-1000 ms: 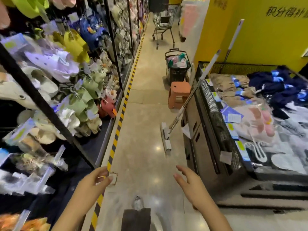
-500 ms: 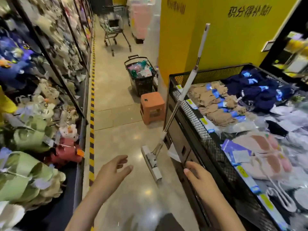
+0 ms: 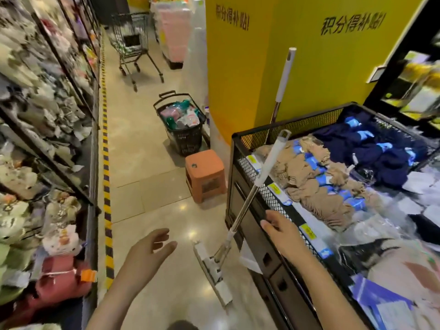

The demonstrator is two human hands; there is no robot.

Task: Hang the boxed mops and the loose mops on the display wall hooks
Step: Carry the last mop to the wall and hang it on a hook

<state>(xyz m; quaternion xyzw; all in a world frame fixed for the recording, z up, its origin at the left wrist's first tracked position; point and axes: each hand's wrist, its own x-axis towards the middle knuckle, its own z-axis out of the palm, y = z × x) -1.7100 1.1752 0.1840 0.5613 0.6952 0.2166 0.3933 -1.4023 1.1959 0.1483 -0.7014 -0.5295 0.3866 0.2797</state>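
A loose flat mop (image 3: 247, 203) leans against the black wire bin (image 3: 264, 198), its white head (image 3: 213, 270) on the floor and its white grip sticking up over the bin's rim. A second mop handle (image 3: 284, 75) stands farther back against the yellow pillar. My right hand (image 3: 283, 234) reaches out with relaxed fingers, just right of the near mop's metal shaft, holding nothing. My left hand (image 3: 147, 253) hovers over the floor left of the mop head, palm open. No boxed mops or display hooks are in view.
Slipper racks (image 3: 47, 163) line the left, edged by a yellow-black floor stripe. An orange stool (image 3: 206, 175), a black basket on wheels (image 3: 183, 125) and a shopping cart (image 3: 133, 46) stand down the aisle. The bin on the right holds socks and packets.
I have walked closer to the leaning mop and the view has swung right. Both hands have stretched forward, and my right hand has come up beside the shaft.
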